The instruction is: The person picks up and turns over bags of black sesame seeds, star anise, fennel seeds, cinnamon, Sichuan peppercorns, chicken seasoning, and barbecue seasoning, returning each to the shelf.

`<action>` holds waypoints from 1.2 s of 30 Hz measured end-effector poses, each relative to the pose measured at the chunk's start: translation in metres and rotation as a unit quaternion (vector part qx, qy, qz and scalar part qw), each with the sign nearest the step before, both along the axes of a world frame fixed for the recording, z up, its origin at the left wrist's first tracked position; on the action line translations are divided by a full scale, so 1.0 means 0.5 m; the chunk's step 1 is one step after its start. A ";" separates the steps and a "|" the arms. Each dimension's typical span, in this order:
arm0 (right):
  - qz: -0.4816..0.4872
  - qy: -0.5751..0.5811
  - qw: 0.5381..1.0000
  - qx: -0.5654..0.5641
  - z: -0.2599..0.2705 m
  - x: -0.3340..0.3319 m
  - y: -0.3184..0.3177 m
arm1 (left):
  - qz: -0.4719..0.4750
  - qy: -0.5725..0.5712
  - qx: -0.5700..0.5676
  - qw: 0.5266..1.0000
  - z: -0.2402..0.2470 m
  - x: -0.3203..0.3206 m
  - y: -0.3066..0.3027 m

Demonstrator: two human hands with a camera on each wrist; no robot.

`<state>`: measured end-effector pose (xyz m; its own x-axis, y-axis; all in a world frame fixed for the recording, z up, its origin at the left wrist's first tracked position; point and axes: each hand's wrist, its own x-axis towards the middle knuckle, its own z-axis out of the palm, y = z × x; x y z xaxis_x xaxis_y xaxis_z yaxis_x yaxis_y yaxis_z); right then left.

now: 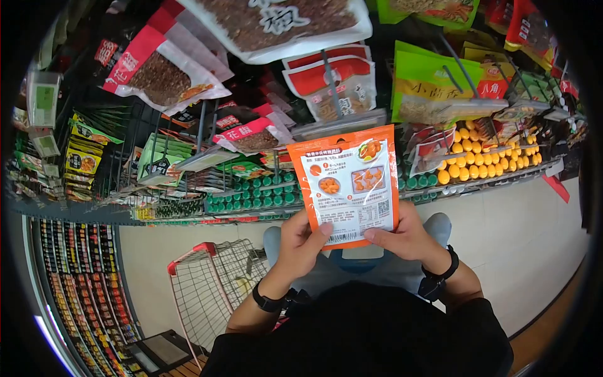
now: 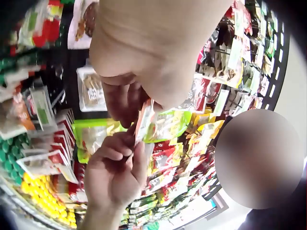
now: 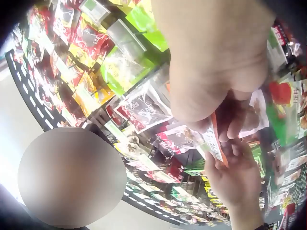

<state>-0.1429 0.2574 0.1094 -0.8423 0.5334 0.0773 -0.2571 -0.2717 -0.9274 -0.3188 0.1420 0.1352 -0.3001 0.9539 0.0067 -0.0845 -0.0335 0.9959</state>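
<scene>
An orange-edged packet point(image 1: 349, 188), its printed back with pictures and a barcode facing up, is held by its lower corners in the head view. The left hand point(image 1: 303, 244) pinches the lower left corner with the thumb on top; the right hand point(image 1: 405, 235) pinches the lower right corner the same way. From the left wrist view the packet point(image 2: 144, 120) appears edge-on between the left hand point(image 2: 129, 93) and the right hand point(image 2: 112, 170). The right wrist view shows the packet point(image 3: 217, 143) edge-on too, between the right hand point(image 3: 220, 103) and the left hand point(image 3: 235, 177).
Hanging spice bags point(image 1: 160, 72) and a green bag point(image 1: 433, 81) fill racks beyond the packet. Rows of green-capped bottles point(image 1: 251, 195) and yellow-capped ones point(image 1: 483, 157) stand below. A wire shopping cart point(image 1: 210, 283) is at the lower left, near a shelf of jars point(image 1: 81, 270).
</scene>
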 end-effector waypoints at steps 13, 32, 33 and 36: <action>0.009 0.037 0.999 -0.016 -0.095 -0.175 -0.300 | 0.324 0.712 -0.257 0.567 -0.265 -0.567 -0.728; 0.083 -0.082 0.993 -0.034 -0.178 -0.263 -0.303 | 0.374 0.151 -0.388 0.828 -0.283 -0.778 -0.990; 0.094 -0.090 0.991 -0.025 -0.194 -0.286 -0.298 | 0.371 0.154 -0.394 0.827 -0.281 -0.791 -0.998; 0.115 -0.110 0.986 -0.045 -0.202 -0.361 -0.298 | 0.379 0.142 -0.421 0.812 -0.252 -0.827 -1.010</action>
<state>-0.3234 0.1081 0.0082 -0.9326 0.3233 -0.1601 0.0256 -0.3833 -0.9233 -0.7321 -0.3629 0.0092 -0.9037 0.1982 -0.3797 -0.1197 0.7342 0.6683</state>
